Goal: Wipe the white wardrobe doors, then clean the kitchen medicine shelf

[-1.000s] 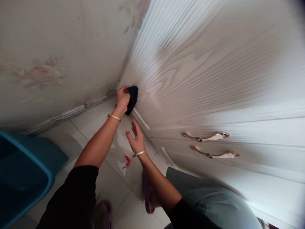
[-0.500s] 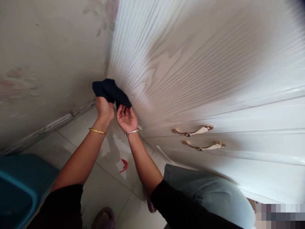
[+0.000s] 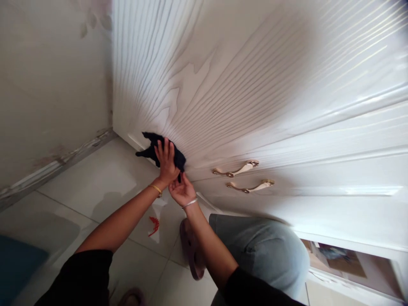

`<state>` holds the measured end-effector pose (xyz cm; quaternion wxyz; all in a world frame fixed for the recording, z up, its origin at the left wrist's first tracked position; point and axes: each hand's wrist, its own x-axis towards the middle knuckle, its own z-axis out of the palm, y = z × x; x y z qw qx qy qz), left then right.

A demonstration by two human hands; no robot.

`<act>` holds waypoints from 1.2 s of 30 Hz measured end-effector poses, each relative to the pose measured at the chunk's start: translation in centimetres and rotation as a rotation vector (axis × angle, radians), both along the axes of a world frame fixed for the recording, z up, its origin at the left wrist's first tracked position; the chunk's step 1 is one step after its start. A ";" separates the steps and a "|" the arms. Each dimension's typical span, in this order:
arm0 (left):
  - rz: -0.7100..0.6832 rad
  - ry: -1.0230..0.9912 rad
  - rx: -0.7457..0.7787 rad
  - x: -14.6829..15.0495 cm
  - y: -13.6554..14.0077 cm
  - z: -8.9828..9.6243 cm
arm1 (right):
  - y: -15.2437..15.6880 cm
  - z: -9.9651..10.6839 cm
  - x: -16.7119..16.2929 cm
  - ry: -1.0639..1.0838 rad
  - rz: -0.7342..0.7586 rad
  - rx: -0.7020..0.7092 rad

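Note:
A crumpled dark cloth point(image 3: 177, 158) lies against the lower part of a white wood-grained cabinet side point(image 3: 197, 106). My left hand point(image 3: 167, 163), with a gold bangle at the wrist, rests on top of it, fingers stretched out and pressing it to the panel. Just below, my right hand point(image 3: 183, 190), wearing a silver bangle, is turned palm up. Its fingers are curled at the cloth's lower edge and appear to grip it; the fingertips are partly hidden.
Two gold and white handles point(image 3: 250, 187) stick out from the cabinet to the right. A red scrap point(image 3: 154, 226) lies on the tiled floor point(image 3: 95, 170). The wall point(image 3: 54, 97) meets the cabinet at the left. A blue bin-like object point(image 3: 21, 265) stands at lower left.
Both hands and the cloth have moved from the wall corner to the right and down along the cabinet. My left hand now lies over the cloth; the view has shifted too.

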<state>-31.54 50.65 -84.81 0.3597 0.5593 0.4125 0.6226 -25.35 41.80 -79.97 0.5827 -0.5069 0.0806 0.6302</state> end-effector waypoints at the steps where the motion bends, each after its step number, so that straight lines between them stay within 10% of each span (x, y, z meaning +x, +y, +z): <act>1: -0.033 0.015 0.001 0.7 -0.6 -0.2 | -0.9 0.7 0.4 0.049 -0.031 -0.042; 5: 0.003 0.011 0.001 2.6 -2.4 2.1 | -3.5 3.6 1.5 0.037 -0.024 0.003; 14: 0.157 -0.013 0.096 2.3 -3.1 16.9 | -7.6 9.2 0.6 0.236 0.014 -0.043; 16: 0.220 -0.001 0.063 2.6 -3.6 15.9 | -8.4 9.6 0.4 0.291 0.000 -0.126; 23: 0.238 -0.079 -0.388 3.5 -5.4 4.0 | -11.9 10.1 0.5 0.282 -0.130 -0.326; 25: 0.206 -0.087 -0.429 3.2 -5.3 4.8 | -13.0 10.4 0.2 0.282 -0.133 -0.320; 32: 0.229 -0.019 -0.213 2.1 -4.4 18.2 | -14.2 11.4 -0.7 0.316 -0.106 -0.347; 36: 0.233 -0.124 -0.485 3.1 -4.7 13.3 | -14.1 11.0 -0.5 0.277 -0.138 -0.305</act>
